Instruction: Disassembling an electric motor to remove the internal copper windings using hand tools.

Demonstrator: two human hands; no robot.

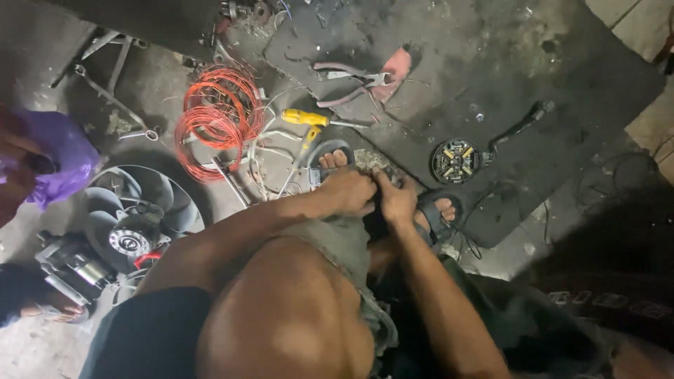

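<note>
**Down on the workshop floor, two hands close over a small dark part**

Crouched low over a grimy concrete floor (491, 42), a person works both hands together just above the sandalled feet (439, 210). The left hand (349, 192) is curled tight, fingers pressed round a small dark part (377, 184) that shows only as a sliver between the knuckles; the right hand (397, 199) pinches it from the other side, the two hands touching. By the look of the grip, the step in hand is a twisting or prising of the piece, and the next move would call for a firm hold from one hand while the other turns or pulls. The part is too hidden to tell which way it points or where its long axis runs. Near the toes lie a yellow-handled screwdriver (309, 117) and coils of orange wire (219, 119); pliers (351, 81) rest farther off, a round stator plate (455, 160) to the right, and a grey fan (137, 210) to the left.
</note>
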